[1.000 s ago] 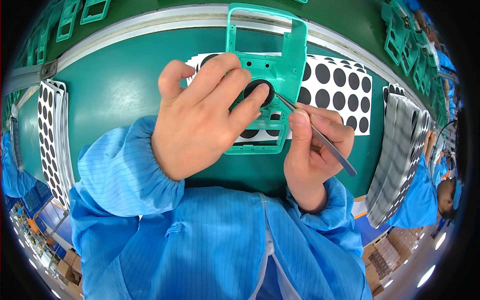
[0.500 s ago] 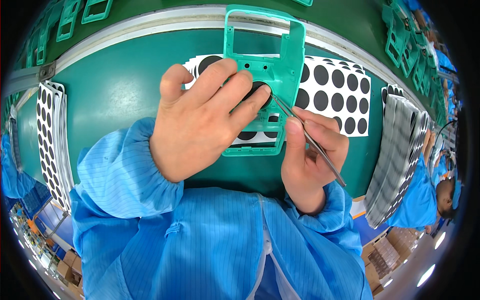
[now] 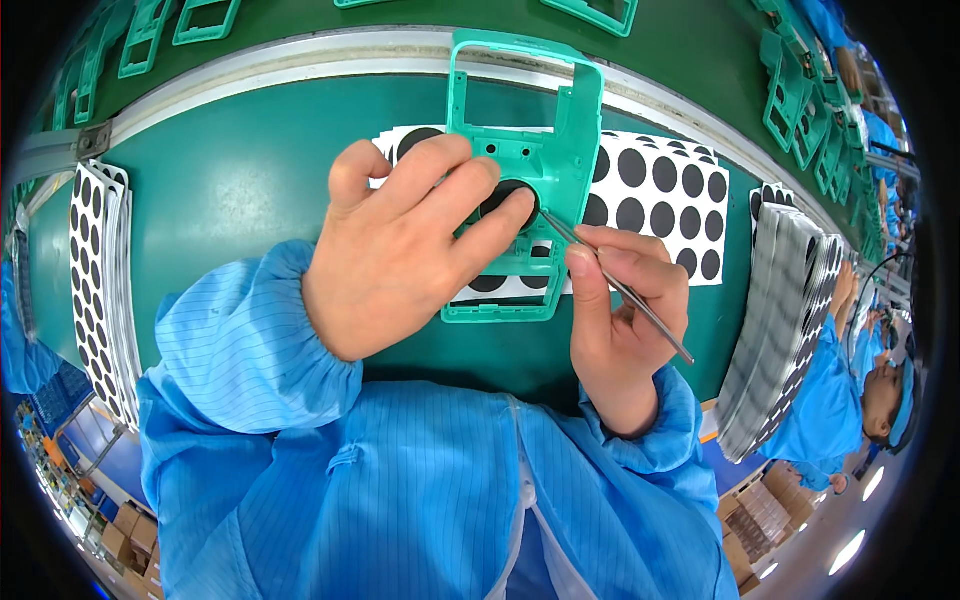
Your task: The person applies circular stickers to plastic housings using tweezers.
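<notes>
A teal-green plastic housing [image 3: 560,165] with a large rectangular opening is held over printed sheets. Low in its middle lies a black disc [image 3: 510,203] in a round recess. My left hand [image 3: 395,250] is closed over the housing's left side, its index fingertip pressing on the disc; its thumb is hidden. In my right hand [image 3: 630,305] are metal tweezers [image 3: 640,300], pinched between thumb and fingers. Their tips touch or nearly touch the disc's right edge, beside my left fingertip.
Under the housing lie white sheets of black round stickers [image 3: 662,210] on the green table [image 3: 240,150]. Similar sheet stacks stand at left [image 3: 102,290] and right [image 3: 785,320]. Beyond a metal rail [image 3: 300,55], more green housings [image 3: 207,18] lie on a belt. A co-worker in blue [image 3: 825,400] is at right.
The whole view has shifted slightly, and the housing appears a little lower. Housings on the far belt have changed position. Both hands keep nearly the same pose at the disc.
</notes>
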`<state>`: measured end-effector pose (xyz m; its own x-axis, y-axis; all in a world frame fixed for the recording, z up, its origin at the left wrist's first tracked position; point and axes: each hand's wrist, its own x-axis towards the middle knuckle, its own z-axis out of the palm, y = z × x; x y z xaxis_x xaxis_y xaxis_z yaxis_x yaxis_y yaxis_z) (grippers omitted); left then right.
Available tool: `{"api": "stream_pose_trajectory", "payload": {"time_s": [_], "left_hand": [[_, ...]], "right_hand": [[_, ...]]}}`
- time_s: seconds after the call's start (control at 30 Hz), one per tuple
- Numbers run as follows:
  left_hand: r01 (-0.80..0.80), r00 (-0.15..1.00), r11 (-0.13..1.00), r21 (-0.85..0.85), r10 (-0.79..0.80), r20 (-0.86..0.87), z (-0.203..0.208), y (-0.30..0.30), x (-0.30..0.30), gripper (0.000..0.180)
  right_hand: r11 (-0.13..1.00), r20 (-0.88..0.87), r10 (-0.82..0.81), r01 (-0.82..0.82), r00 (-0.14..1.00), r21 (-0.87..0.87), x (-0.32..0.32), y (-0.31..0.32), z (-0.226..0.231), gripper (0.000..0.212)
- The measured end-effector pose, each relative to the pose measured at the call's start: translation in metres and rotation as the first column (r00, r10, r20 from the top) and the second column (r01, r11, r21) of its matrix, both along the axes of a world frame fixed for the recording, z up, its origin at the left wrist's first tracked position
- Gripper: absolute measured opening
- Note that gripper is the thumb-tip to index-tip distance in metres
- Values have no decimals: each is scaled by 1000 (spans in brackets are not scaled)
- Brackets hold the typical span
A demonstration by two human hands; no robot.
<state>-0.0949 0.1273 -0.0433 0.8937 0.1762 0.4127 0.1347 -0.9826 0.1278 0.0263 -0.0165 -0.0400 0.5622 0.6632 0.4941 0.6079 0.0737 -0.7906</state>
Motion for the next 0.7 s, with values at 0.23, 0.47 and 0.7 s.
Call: {"api": "stream_pose_trajectory", "payload": {"time_s": [0.23,0.47,0.7], "left_hand": [[2,999,992,-123,-7,-35,4,-3,-1,40],[-3,1000,983,-183,0,-14,5,-7,-6,26],[-17,1000,982,-189,16,-10,7,-9,-2,23]], "right_hand": [[992,49,57,-52,997,-113,4,2,13,16],[959,-221,154,-200,963,-202,14,7,27,10],[930,-154,153,-195,976,-313,20,11,35,9]]}}
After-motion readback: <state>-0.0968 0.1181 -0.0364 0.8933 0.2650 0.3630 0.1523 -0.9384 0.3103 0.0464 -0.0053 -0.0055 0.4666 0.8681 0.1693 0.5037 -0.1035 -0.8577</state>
